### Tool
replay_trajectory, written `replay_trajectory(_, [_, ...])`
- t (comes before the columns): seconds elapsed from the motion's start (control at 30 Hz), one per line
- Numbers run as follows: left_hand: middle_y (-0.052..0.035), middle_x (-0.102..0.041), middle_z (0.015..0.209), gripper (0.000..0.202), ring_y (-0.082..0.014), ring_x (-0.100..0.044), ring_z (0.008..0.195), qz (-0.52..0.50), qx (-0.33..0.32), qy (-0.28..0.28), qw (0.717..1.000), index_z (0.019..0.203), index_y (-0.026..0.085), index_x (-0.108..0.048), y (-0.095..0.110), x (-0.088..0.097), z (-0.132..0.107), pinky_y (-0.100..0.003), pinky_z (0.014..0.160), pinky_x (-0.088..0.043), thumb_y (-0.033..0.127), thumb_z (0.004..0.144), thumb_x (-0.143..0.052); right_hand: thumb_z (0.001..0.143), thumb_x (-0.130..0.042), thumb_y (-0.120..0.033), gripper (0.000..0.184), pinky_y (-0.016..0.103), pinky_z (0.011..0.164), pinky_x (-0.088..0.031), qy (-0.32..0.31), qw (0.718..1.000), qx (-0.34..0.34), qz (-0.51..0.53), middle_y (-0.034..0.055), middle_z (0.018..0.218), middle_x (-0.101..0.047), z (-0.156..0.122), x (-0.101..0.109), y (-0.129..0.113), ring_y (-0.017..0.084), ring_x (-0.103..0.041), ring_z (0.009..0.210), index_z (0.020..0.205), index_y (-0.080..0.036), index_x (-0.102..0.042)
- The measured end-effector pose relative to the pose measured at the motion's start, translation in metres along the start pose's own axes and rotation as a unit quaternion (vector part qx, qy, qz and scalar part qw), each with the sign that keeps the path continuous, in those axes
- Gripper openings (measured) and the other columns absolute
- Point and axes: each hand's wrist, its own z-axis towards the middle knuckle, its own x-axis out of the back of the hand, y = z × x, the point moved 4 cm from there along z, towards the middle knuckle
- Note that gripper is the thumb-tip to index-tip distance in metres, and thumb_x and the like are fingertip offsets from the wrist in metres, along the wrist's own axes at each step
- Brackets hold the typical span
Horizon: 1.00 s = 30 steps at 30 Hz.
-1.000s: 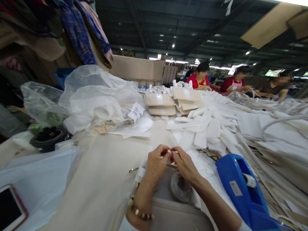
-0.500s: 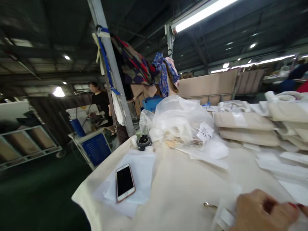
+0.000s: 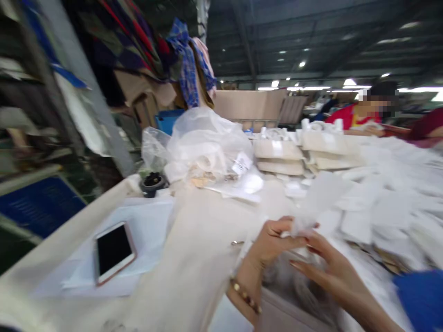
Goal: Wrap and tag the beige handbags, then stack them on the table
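Note:
My left hand, with a beaded bracelet at the wrist, pinches a thin, whitish see-through wrapping. My right hand meets it from the other side, its fingers bent on the same wrapping. Motion blur hides whether it is plastic or tissue. Below both hands lies a greyish-beige fabric item, partly covered by see-through material and cut off by the lower edge. A small metal hook-like piece lies on the table left of my left wrist.
A phone rests on white sheets at left. Behind stand a small black pot and heaped plastic bags. Stacked beige items and white pieces cover the right side. A person in red sits beyond.
The view has swung right, so the phone and plastic heap appear farther left. Both hands now show together on the whitish wrapping; before, one hand showed clearly at the lower right.

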Motion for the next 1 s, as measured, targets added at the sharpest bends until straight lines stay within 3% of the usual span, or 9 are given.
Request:
replay_trajectory(0.07, [-0.0106,-0.065,0.111,0.026,-0.0306,-0.056,0.108,-0.012,-0.038,-0.038,0.998,0.083,0.017,-0.075,0.001,0.001,0.003,-0.041,0.097,-0.041,0.038,0.069,-0.074,0.070,-0.059,-0.042,0.030,0.033,0.074,-0.052,-0.038,0.999,-0.007,0.024,0.0063,0.088,-0.071,0.003,0.000,-0.013,0.024,-0.065,0.081,0.087,-0.019,-0.069])
replay_trajectory(0.17, [-0.0111,-0.064,0.114,0.030,-0.0315,-0.054,0.112,-0.019,-0.073,-0.071,0.995,0.091,0.017,-0.074,0.006,0.003,0.001,-0.040,0.098,-0.040,0.040,0.074,-0.066,0.072,-0.054,-0.034,0.026,0.029,0.064,-0.050,-0.009,0.995,-0.038,0.089,0.0019,0.075,-0.070,0.010,-0.001,-0.020,0.019,-0.063,0.068,0.086,-0.019,-0.070])
replay_trajectory(0.3, [-0.0099,-0.066,0.112,0.029,-0.0288,-0.055,0.111,0.012,-0.089,-0.057,0.994,0.095,0.018,-0.073,0.016,0.001,-0.002,-0.037,0.094,-0.042,0.033,0.076,-0.058,0.064,-0.058,-0.026,0.028,0.028,0.067,-0.052,-0.010,0.991,-0.035,0.130,0.0020,0.080,-0.072,0.009,-0.001,-0.026,0.020,-0.066,0.073,0.088,-0.017,-0.071])
replay_trajectory(0.37, [-0.0098,-0.069,0.106,0.028,-0.0265,-0.058,0.106,-0.008,-0.079,-0.010,0.997,0.091,0.017,-0.073,0.015,0.003,-0.002,-0.035,0.090,-0.042,0.030,0.078,-0.052,0.066,-0.054,-0.024,0.024,0.028,0.065,-0.053,0.008,0.996,-0.019,0.088,0.0025,0.078,-0.072,0.006,0.004,-0.032,0.020,-0.067,0.072,0.081,-0.018,-0.072])
replay_trajectory(0.53, [-0.0080,-0.072,0.088,0.033,-0.0211,-0.063,0.088,-0.088,-0.053,0.119,0.988,0.082,0.016,-0.071,0.002,0.016,0.004,-0.030,0.075,-0.044,0.037,0.079,-0.046,0.077,-0.044,-0.011,0.035,0.023,0.078,-0.055,-0.018,0.990,0.129,-0.054,0.0059,0.097,-0.072,-0.038,-0.004,-0.058,0.017,-0.068,0.088,0.101,-0.017,-0.068])
replay_trajectory(0.6, [-0.0081,-0.072,0.085,0.031,-0.0201,-0.064,0.083,-0.081,-0.042,0.127,0.988,0.080,0.015,-0.071,-0.001,0.018,0.006,-0.029,0.072,-0.044,0.039,0.076,-0.051,0.081,-0.041,-0.009,0.038,0.024,0.089,-0.052,-0.050,0.970,0.215,-0.106,0.0088,0.108,-0.069,-0.072,-0.019,-0.059,0.017,-0.065,0.101,0.112,-0.013,-0.063])
replay_trajectory(0.7, [-0.0081,-0.071,0.079,0.029,-0.0188,-0.064,0.078,-0.066,-0.024,0.129,0.989,0.075,0.015,-0.071,-0.004,0.018,0.007,-0.027,0.067,-0.043,0.039,0.073,-0.057,0.084,-0.036,-0.008,0.043,0.036,0.099,-0.047,-0.053,0.922,0.328,-0.199,0.0112,0.119,-0.063,-0.119,-0.042,-0.049,0.022,-0.053,0.119,0.122,-0.008,-0.055])
replay_trajectory(0.8, [-0.0070,-0.071,0.076,0.027,-0.0176,-0.063,0.075,-0.047,-0.011,0.133,0.990,0.072,0.015,-0.070,-0.009,0.016,0.007,-0.026,0.066,-0.042,0.040,0.071,-0.059,0.083,-0.033,-0.004,0.046,0.046,0.101,-0.044,-0.082,0.901,0.340,-0.257,0.0140,0.129,-0.055,-0.141,-0.055,-0.035,0.027,-0.040,0.129,0.126,-0.004,-0.051])
replay_trajectory(1.0, [-0.0063,-0.070,0.074,0.025,-0.0164,-0.062,0.073,0.013,0.003,0.113,0.993,0.072,0.014,-0.069,-0.017,0.011,0.011,-0.025,0.066,-0.042,0.039,0.070,-0.061,0.081,-0.034,-0.002,0.048,0.048,0.104,-0.042,-0.094,0.902,0.342,-0.247,0.0166,0.129,-0.055,-0.143,-0.053,-0.035,0.027,-0.031,0.134,0.125,-0.002,-0.051])
